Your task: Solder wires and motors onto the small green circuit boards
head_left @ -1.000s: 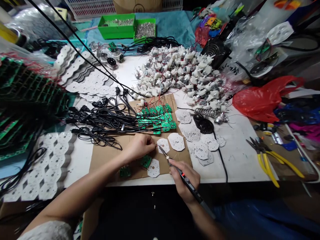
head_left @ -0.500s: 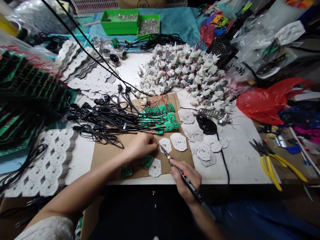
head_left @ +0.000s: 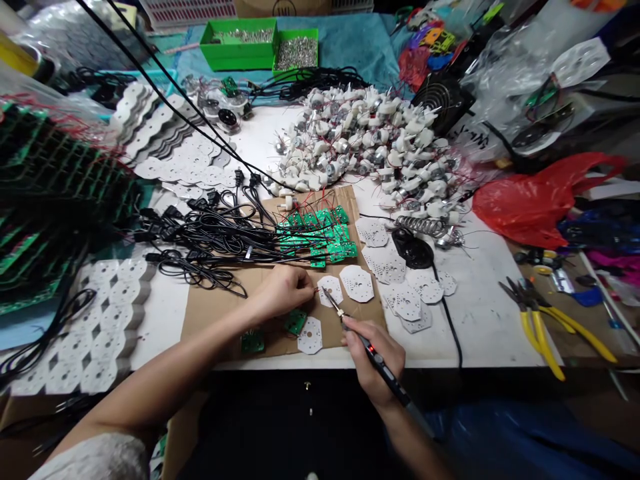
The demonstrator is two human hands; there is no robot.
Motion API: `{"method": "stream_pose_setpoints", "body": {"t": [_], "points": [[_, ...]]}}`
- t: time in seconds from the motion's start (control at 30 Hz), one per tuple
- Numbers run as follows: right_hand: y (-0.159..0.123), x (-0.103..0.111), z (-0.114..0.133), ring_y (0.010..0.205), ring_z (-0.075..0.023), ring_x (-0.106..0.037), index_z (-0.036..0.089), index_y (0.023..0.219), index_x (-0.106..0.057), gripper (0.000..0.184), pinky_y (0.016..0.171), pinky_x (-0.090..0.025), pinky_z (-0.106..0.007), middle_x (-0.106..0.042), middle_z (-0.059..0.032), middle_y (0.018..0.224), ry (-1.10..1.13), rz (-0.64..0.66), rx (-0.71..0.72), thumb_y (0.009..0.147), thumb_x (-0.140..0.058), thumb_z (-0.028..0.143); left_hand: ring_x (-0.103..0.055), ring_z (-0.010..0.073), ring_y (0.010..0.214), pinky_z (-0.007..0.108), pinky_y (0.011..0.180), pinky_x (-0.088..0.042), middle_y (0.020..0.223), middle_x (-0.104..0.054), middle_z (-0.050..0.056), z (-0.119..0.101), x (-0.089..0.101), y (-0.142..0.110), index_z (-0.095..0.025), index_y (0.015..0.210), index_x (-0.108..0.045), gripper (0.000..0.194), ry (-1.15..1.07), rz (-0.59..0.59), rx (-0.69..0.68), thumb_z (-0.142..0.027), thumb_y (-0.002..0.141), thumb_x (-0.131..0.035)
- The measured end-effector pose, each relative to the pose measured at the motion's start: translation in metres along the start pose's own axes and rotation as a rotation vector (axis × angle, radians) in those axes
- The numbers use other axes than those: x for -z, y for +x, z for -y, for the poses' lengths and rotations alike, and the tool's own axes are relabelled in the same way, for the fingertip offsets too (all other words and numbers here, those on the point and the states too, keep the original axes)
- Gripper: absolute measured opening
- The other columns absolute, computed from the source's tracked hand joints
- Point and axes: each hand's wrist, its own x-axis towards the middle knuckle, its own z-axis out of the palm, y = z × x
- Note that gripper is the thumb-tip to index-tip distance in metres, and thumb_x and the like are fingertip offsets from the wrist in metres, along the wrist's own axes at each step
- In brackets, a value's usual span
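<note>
white octagonal board [head_left: 335,285]; flat on cardboard [head_left: 210,320]; black soldering iron [head_left: 381,367]; tilted, tip at board; red wire [head_left: 317,290]; near board

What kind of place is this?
Probably a small electronics workshop: there's a soldering iron in the right hand, a cluster of green circuit boards, and pliers on the right.

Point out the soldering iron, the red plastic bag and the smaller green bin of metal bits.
Soldering iron [head_left: 380,367]: head view, on the dark handle beyond the right hand's fingers.
Red plastic bag [head_left: 525,205]: head view, on the middle of its crumpled side.
Smaller green bin [head_left: 296,71]: head view, on its front wall.
</note>
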Motion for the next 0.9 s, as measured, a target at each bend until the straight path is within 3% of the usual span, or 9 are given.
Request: {"method": "stream_pose_setpoints", "body": {"t": [0.67,0.9], "points": [[0.002,0.000,0.002,0.076,-0.0179,-0.075,0.021,0.117,-0.074,0.022,0.071,-0.063,-0.029,-0.075,-0.0049,0.093,-0.008,0.046,-0.010,0.101,-0.061,0.013,-0.057,0.0127,0.060,0.024,0.060,-0.036,0.064,-0.068,-0.001,0.000,0.009,0.011,-0.016,0.070,-0.072,0.015,0.100,0.072,-0.094,-0.023,0.081,-0.063],[0.004,-0.002,-0.002,0.070,-0.0167,-0.074,0.022,0.117,-0.075,0.026,0.066,-0.062,-0.026,-0.075,-0.0036,0.088,0.002,0.024,0.070,0.098,-0.061,0.010,-0.057,0.0134,0.059,0.024,0.056,-0.033,0.063,-0.068,-0.001,-0.001,0.012,0.014,-0.016,0.073,-0.074,0.016,0.104,0.114,-0.065,-0.025,0.078,-0.062]]}}
